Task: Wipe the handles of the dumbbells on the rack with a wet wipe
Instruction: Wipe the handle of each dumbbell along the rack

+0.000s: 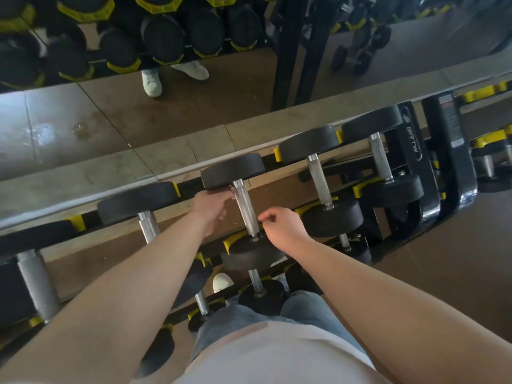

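As it rests, handle (pixel 246 209) between left hand (pixel 212 207), right hand (pixel 282 225)

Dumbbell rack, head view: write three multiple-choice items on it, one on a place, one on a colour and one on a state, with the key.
1. Where is the left hand?
A. by the far black head of the dumbbell between the hands
B. flat on the floor
C. on a shoe

2. What colour are the rack's cradles?
A. red
B. yellow
C. white

3. How are the right hand's fingers?
A. spread flat on a weight
B. curled, beside the steel handle
C. wrapped round the rack's upright

Key:
1 A: its fingertips reach the head's underside.
2 B: yellow tabs show beside each head.
3 B: the fingers bend inward near the handle's near end.
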Available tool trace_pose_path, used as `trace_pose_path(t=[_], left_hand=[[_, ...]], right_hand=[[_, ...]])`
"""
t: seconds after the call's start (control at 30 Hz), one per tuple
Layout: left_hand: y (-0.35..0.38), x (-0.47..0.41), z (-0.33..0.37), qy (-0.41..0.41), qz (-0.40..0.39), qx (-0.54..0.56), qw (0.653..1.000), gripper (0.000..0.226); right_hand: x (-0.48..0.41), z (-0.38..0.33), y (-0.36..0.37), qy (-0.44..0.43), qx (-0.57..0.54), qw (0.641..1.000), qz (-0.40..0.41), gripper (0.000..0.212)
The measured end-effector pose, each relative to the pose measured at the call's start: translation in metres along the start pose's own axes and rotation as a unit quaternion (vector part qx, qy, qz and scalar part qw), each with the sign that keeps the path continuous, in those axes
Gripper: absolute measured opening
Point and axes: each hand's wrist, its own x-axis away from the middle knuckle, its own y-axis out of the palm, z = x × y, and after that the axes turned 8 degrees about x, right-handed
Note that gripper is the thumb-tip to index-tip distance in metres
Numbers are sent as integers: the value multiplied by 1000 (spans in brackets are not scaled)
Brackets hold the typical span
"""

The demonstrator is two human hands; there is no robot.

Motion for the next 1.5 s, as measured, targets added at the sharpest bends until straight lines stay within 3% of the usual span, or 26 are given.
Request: trace_pose_path(t=[0.13,0.33,0.47,0.57,0.7,0.83,0.97,1.13,1.33,1.5], left_hand=[[-5,12,-18,-11,-22,-48,999,26],[0,38,-54,-1,-54,-211,976,10],[7,26,-23,49,20,-105,993,11],[14,19,1,57,48,-74,994,27],[11,32,-27,50,27,-185,981,31],[3,47,-62,59,-37,-380,922,17],[2,46,-43,76,-27,-290,954,17],[18,63,-12,115,-108,-226,961,12],[42,73,-2,117,-134,-253,951,10],[76,75,-6,127,-95,-289,944,13]], right_hand=[[3,3,0,-29,25,999,-8,26],[4,5,7,-42,49,998,18,25],[6,4,5,-43,43,998,15,26],[7,4,4,-44,40,998,14,26],[7,3,4,-41,34,998,16,25],[7,3,5,-40,38,998,24,25],[8,0,2,-37,11,999,11,24],[10,-3,-11,-52,-118,991,-30,25],[5,19,-46,-41,-353,929,-104,21],[-10,46,-69,-49,-312,943,-104,34]])
